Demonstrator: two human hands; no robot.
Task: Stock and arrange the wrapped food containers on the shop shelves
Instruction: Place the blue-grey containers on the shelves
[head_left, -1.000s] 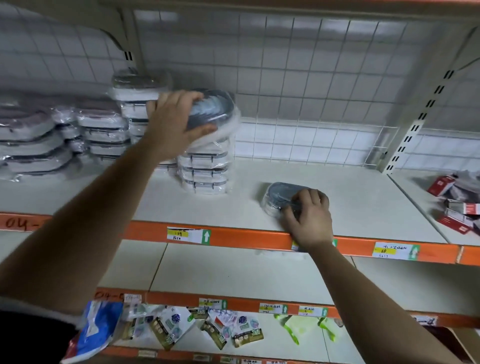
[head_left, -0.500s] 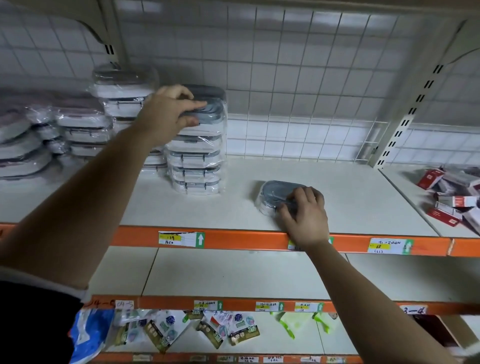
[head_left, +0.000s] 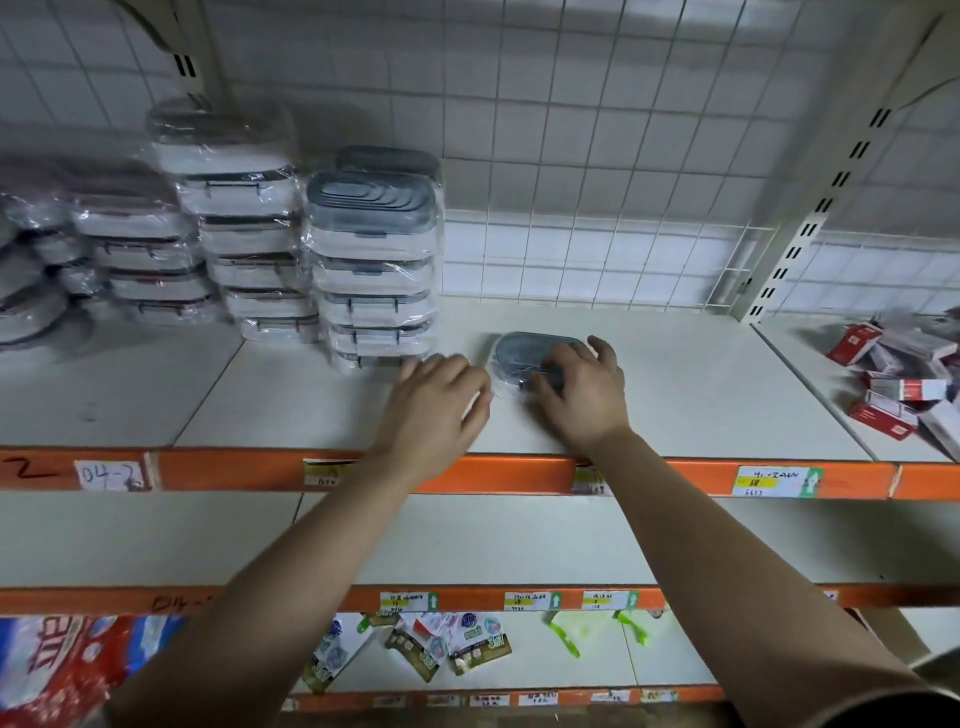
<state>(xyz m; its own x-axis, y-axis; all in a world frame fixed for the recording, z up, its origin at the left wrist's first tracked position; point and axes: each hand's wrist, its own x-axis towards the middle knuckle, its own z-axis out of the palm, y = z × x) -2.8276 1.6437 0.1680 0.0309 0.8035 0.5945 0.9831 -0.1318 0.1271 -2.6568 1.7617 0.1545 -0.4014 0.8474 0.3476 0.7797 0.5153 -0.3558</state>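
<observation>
A single wrapped container with a grey lid lies flat on the white shelf. My right hand rests on top of it, fingers curled over its near side. My left hand hovers just left of it, fingers relaxed and holding nothing. A stack of several grey-lidded wrapped containers stands to the left of both hands, its top container sitting level. More stacks of wrapped containers fill the shelf's left part.
Red and white boxes lie in a heap at the shelf's right end. A wire grid backs the shelf. An orange front rail carries price labels. Lower shelves hold hanging sachets and a red packet.
My left hand let go of the container it set on top of the stack and came down to the shelf beside the single container. My right hand stayed on that container.
</observation>
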